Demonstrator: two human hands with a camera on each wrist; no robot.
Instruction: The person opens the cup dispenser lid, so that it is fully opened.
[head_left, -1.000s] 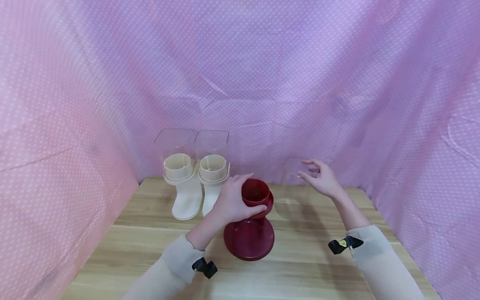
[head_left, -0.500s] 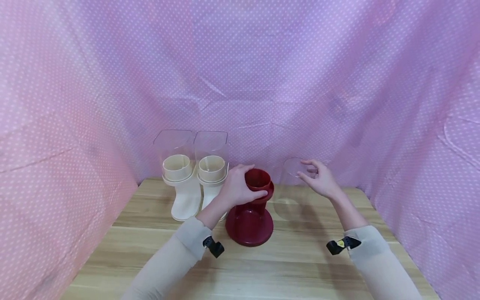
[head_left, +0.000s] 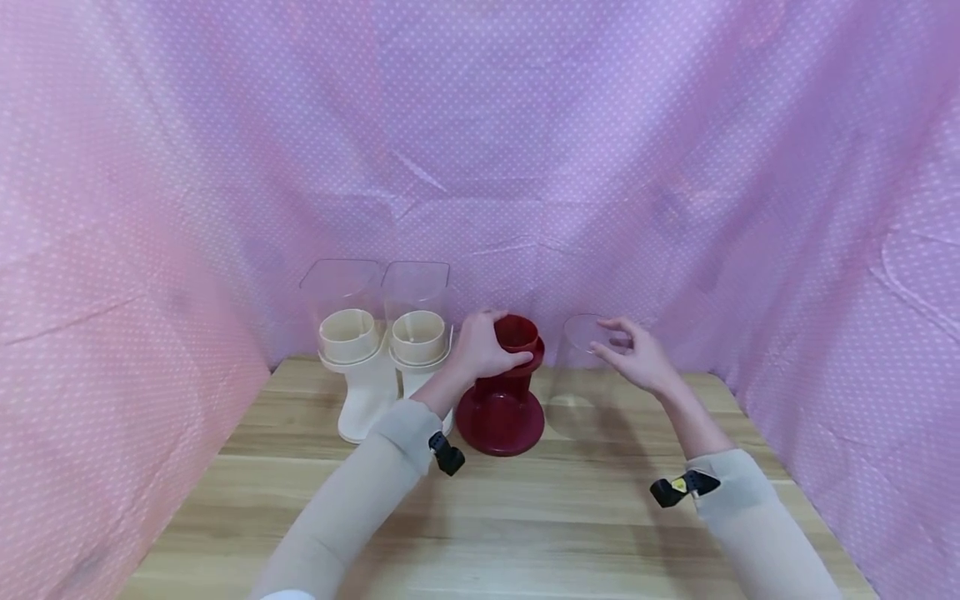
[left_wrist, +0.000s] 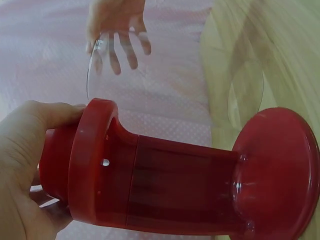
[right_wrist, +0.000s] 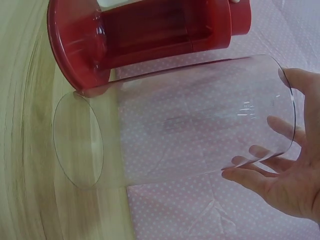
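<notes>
My left hand (head_left: 483, 346) grips the upper part of a red dispenser stand (head_left: 501, 425), a cup-like top on a post over a round foot. In the left wrist view, the hand (left_wrist: 25, 160) wraps the cup just above the stand's thick ring (left_wrist: 92, 160). A clear open cylinder (head_left: 577, 379) stands just right of the red stand. My right hand (head_left: 637, 358) holds it at the top rim. The right wrist view shows the thumb and fingertips (right_wrist: 240, 175) on either side of the cylinder's wall (right_wrist: 175, 125), whose lower end is close to the red foot (right_wrist: 75, 45).
Two cream dispenser stands (head_left: 367, 400) stand side by side at the back left, close to my left hand. Clear square-cornered containers (head_left: 341, 283) rise behind their cups. A pink dotted cloth (head_left: 480, 167) encloses the wooden table (head_left: 525, 533) at the back and sides.
My left hand has moved the red stand away from me, toward the back of the table, in line with the cream stands. The right hand and clear cylinder stay about where they were.
</notes>
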